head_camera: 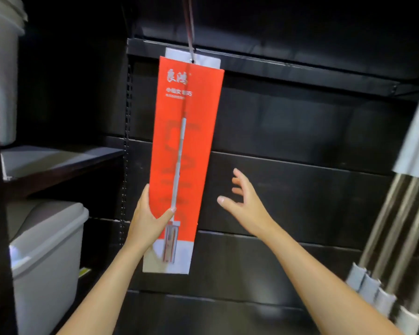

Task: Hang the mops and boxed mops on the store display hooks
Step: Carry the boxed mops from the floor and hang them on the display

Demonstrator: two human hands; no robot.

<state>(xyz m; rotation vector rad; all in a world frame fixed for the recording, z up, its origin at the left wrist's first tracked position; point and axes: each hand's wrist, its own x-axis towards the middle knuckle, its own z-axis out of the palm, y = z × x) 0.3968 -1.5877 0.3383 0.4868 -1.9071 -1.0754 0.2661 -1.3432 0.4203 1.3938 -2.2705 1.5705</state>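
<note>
On the display wall [300,131], the red boxed mop [186,141] hung near upright from a hook [190,32] at its top; the left hand [148,218] gripped its lower left edge, while the right hand [242,199], fingers spread and empty, hovered just right of it

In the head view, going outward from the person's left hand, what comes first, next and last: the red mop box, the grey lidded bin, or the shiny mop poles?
1. red mop box: centre, hanging, held by the left hand.
2. grey lidded bin: lower left, on the side shelving.
3. shiny mop poles: far right edge, past the other hand.
</note>
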